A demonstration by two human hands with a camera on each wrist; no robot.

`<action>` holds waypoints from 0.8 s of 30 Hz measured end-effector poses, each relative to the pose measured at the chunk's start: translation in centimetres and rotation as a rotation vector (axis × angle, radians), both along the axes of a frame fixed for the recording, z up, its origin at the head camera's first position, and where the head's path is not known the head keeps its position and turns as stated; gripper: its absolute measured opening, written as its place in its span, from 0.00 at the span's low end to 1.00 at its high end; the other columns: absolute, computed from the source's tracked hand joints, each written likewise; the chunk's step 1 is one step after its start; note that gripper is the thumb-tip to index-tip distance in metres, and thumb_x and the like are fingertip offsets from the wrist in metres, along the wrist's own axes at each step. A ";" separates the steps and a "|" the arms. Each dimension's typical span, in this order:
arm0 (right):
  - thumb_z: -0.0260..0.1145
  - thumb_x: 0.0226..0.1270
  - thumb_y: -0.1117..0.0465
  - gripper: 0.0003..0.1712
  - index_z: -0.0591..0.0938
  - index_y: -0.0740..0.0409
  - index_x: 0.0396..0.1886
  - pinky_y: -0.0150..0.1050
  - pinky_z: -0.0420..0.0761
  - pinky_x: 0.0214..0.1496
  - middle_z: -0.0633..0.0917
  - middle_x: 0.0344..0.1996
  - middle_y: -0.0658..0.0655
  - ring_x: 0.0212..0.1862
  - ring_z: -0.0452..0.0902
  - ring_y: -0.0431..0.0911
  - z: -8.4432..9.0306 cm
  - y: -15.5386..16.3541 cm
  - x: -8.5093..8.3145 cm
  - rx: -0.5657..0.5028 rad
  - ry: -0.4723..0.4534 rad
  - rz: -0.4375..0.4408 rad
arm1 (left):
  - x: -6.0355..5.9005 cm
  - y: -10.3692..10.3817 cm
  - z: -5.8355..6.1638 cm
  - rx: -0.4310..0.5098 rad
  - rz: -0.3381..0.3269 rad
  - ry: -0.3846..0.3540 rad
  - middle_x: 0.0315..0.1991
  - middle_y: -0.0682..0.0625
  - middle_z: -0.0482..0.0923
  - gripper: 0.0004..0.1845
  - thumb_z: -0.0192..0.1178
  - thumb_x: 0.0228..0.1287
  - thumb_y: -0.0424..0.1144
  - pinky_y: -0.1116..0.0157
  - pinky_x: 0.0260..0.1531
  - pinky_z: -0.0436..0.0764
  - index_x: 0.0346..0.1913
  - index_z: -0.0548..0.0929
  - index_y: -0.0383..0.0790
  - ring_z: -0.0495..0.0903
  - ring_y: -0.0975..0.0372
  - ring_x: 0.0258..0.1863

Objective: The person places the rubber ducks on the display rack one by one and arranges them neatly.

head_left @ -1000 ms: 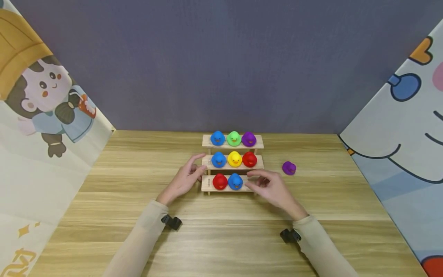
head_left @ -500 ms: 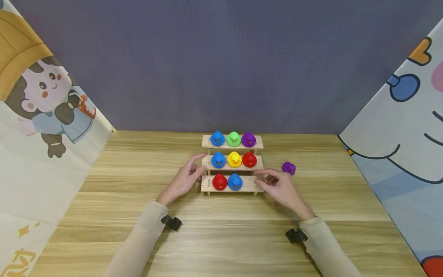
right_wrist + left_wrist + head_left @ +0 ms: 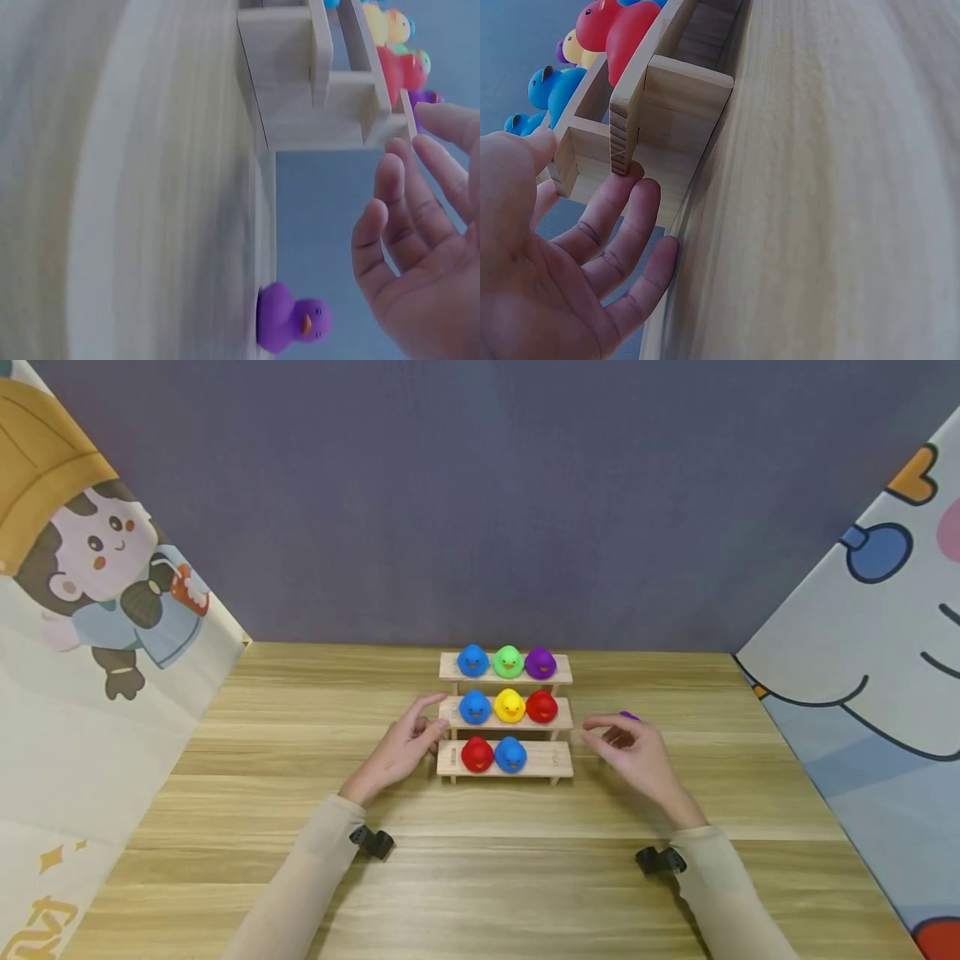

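Observation:
A three-tier wooden stand (image 3: 536, 760) holds rubber ducks in rows. On its bottom tier are a red duck (image 3: 477, 755) and a blue duck (image 3: 511, 755), with bare wood to their right. My left hand (image 3: 401, 752) rests against the stand's left end; in the left wrist view its fingertips (image 3: 622, 172) meet the end of the lowest shelf, thumb by the tier above. To the right of the stand, my right hand (image 3: 637, 760) is raised with relaxed fingers and holds nothing. Beyond it on the table lies a purple duck (image 3: 285, 319), mostly hidden behind the hand in the head view.
The middle tier carries a blue duck (image 3: 475, 707), a yellow duck (image 3: 510, 706) and a red duck (image 3: 542, 707). On the top tier sit blue, green (image 3: 508, 662) and purple ducks. A dark partition (image 3: 480, 510) stands behind the wooden table (image 3: 480, 877), with printed panels at both sides.
My right hand has moved right, from beside the bottom tier's blue duck to off the stand's right end, now covering most of the loose purple duck. The left hand stays put.

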State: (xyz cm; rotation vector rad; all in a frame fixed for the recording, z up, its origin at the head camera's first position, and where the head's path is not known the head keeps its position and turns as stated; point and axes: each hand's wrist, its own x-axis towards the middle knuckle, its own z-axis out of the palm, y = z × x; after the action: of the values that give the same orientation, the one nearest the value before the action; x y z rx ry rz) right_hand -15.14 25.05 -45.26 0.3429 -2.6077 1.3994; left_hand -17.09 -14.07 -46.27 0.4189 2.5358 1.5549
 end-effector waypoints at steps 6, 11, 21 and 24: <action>0.74 0.74 0.56 0.16 0.89 0.60 0.55 0.28 0.81 0.39 0.87 0.40 0.60 0.35 0.80 0.37 0.0 1.3 -0.4 0.006 -0.029 -0.037 | -0.1 0.0 -0.1 0.004 0.000 -0.001 0.34 0.45 0.83 0.28 0.52 0.86 0.51 0.57 0.44 0.81 0.82 0.64 0.55 0.83 0.54 0.37; 0.74 0.75 0.55 0.17 0.89 0.59 0.57 0.28 0.81 0.38 0.89 0.42 0.59 0.35 0.81 0.35 0.0 2.2 -0.7 -0.001 -0.042 -0.061 | -0.2 0.0 -0.1 0.007 -0.002 -0.005 0.34 0.45 0.83 0.28 0.52 0.86 0.51 0.57 0.44 0.81 0.82 0.64 0.55 0.84 0.54 0.37; 0.74 0.74 0.57 0.20 0.87 0.64 0.58 0.27 0.82 0.37 0.90 0.44 0.50 0.37 0.84 0.33 -0.3 4.0 -1.3 -0.053 -0.053 -0.093 | -0.4 0.0 -0.2 0.004 -0.006 -0.005 0.34 0.44 0.83 0.28 0.52 0.86 0.52 0.57 0.45 0.81 0.82 0.64 0.56 0.83 0.55 0.37; 0.74 0.74 0.56 0.21 0.87 0.63 0.59 0.29 0.82 0.34 0.91 0.42 0.44 0.35 0.86 0.37 -0.4 4.5 -1.4 -0.050 -0.076 -0.116 | -0.4 0.0 -0.3 0.004 -0.008 -0.006 0.34 0.44 0.83 0.28 0.51 0.86 0.52 0.57 0.46 0.81 0.82 0.63 0.56 0.83 0.55 0.37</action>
State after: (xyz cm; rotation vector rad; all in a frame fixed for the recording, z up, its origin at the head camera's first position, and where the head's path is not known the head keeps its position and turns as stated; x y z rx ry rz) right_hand -16.56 29.59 -45.61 0.1322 -2.6008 1.4625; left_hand -17.46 -14.07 -46.53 0.4240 2.5244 1.5559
